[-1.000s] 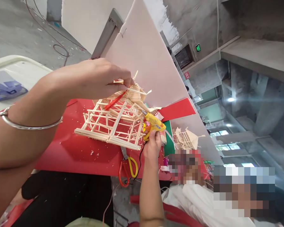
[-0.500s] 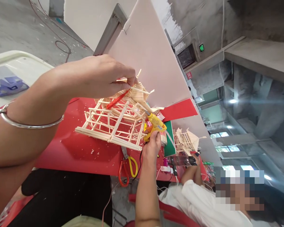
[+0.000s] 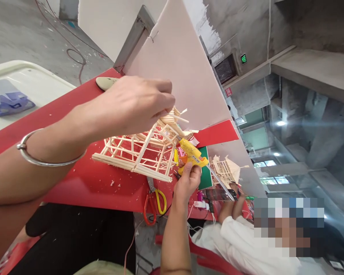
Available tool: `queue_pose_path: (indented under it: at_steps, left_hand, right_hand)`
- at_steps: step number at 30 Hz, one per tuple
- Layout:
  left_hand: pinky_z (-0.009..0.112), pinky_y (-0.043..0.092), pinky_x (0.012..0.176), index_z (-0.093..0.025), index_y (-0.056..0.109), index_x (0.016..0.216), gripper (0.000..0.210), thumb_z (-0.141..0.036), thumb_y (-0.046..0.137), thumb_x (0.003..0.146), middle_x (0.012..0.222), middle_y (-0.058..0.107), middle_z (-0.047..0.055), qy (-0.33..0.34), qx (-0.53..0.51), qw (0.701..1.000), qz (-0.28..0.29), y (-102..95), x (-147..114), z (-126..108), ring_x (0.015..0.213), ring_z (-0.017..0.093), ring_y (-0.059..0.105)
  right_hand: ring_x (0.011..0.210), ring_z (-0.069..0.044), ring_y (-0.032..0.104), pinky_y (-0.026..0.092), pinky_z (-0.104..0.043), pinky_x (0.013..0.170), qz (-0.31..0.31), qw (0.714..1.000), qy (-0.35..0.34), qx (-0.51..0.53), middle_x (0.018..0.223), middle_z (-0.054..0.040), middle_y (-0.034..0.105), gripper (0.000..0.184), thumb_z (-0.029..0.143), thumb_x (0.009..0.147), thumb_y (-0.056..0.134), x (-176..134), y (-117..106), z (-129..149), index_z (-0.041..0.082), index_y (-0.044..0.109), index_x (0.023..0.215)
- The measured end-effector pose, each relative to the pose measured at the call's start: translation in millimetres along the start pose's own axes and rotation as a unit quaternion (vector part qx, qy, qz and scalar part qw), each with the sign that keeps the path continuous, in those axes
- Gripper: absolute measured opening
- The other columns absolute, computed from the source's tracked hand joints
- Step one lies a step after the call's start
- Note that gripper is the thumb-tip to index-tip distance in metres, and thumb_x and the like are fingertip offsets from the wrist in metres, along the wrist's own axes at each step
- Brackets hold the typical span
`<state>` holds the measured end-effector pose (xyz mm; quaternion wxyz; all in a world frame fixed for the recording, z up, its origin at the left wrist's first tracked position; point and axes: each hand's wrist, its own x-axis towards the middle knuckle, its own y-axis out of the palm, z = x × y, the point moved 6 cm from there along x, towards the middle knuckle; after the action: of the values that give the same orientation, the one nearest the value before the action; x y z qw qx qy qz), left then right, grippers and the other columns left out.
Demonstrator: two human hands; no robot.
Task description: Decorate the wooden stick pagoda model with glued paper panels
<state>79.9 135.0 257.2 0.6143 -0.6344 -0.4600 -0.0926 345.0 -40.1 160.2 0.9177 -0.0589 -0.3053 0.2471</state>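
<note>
A small house frame of pale wooden sticks (image 3: 136, 168) stands on the red tabletop (image 3: 94, 194). Above its roof is my left hand (image 3: 140, 100), wearing a silver bangle at the wrist. Its fingers are curled closed by the roof sticks, and whatever lies between them is hidden. My right hand (image 3: 188, 179) is wrapped round the handle of a yellow glue gun (image 3: 191, 152). The gun's nozzle points toward the right side of the frame, close to the sticks. A clear glue stick (image 3: 222, 181) sticks out of its back.
Scissors with red and yellow handles (image 3: 156, 204) lie at the table's near edge. A white board (image 3: 177, 72) stands behind. Another stick model (image 3: 225, 170) and a bottle (image 3: 219, 194) are on the right, beside a seated person in a white top (image 3: 240, 240).
My left hand has moved up and right, and the red tassel beneath it is out of sight. The glue gun has shifted slightly right and turned, showing more of its glue stick.
</note>
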Motion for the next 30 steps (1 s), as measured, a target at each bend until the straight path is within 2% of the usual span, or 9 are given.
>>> queue_pose_path:
  at_steps: [4,8,15,19,23,27,30]
  left_hand:
    - [0.033,0.036,0.064,-0.02,0.07,0.093,0.027,-0.014,0.044,0.094,0.087,0.065,0.007,0.055,-0.044,0.997,0.021,11.1,1.7,-17.8,0.074,0.017,0.059]
    - [0.033,0.038,0.068,-0.019,0.07,0.094,0.023,-0.01,0.05,0.087,0.086,0.065,0.008,0.043,-0.062,0.997,0.022,19.1,5.8,-17.5,0.075,0.018,0.059]
    - [0.033,0.034,0.067,-0.02,0.068,0.094,0.026,-0.01,0.044,0.091,0.078,0.062,0.007,0.014,-0.04,0.997,0.065,21.1,6.8,-11.4,0.069,0.017,0.051]
    - [0.036,0.035,0.072,-0.021,0.069,0.093,0.027,-0.011,0.044,0.089,0.073,0.059,0.007,0.013,-0.053,0.996,0.068,20.5,4.3,-10.4,0.072,0.02,0.052]
    - [0.036,0.036,0.07,-0.022,0.068,0.088,0.025,-0.016,0.044,0.089,0.066,0.054,0.006,0.032,-0.065,0.996,0.043,18.7,1.9,-10.4,0.068,0.019,0.049]
    - [0.036,0.036,0.068,-0.022,0.068,0.087,0.022,-0.017,0.047,0.085,0.064,0.053,0.006,0.039,-0.057,0.997,0.036,17.3,1.2,-9.8,0.067,0.019,0.048]
    - [0.037,0.037,0.071,-0.022,0.068,0.085,0.023,-0.014,0.047,0.084,0.065,0.054,0.006,0.03,-0.053,0.997,0.04,17.0,1.5,-8.5,0.068,0.019,0.048]
  right_hand:
    - [0.092,-0.022,0.074,0.061,-0.035,0.081,-0.029,0.993,-0.081,-0.081,0.099,-0.0113,0.076,0.054,0.06,0.09,0.071,-7.7,-8.8,22.3,0.014,0.066,0.117]
    - [0.091,-0.024,0.074,0.061,-0.036,0.081,-0.051,0.974,-0.156,-0.155,0.099,-0.0147,0.077,0.055,0.057,0.09,0.072,-9.8,-18.0,36.4,0.01,0.069,0.117]
    - [0.085,-0.025,0.074,0.061,-0.038,0.079,-0.083,0.948,-0.22,-0.213,0.094,-0.0136,0.077,0.05,0.058,0.087,0.077,-9.7,-31.9,53.3,0.012,0.073,0.108]
    - [0.092,-0.027,0.075,0.062,-0.04,0.083,-0.079,0.954,-0.214,-0.196,0.097,-0.0133,0.077,0.051,0.058,0.089,0.074,-13.0,-33.7,60.3,0.015,0.072,0.115]
    - [0.094,-0.028,0.075,0.061,-0.043,0.089,-0.062,0.966,-0.189,-0.168,0.1,-0.014,0.077,0.051,0.058,0.087,0.077,-9.9,-30.3,58.5,0.015,0.073,0.115]
    - [0.097,-0.026,0.074,0.061,-0.041,0.09,-0.048,0.979,-0.143,-0.139,0.106,-0.0147,0.078,0.057,0.057,0.09,0.074,-3.1,-28.2,51.5,0.013,0.069,0.125]
    - [0.098,-0.026,0.074,0.061,-0.039,0.089,-0.05,0.981,-0.137,-0.129,0.106,-0.0151,0.077,0.057,0.057,0.09,0.073,-2.3,-28.2,50.0,0.012,0.069,0.125]
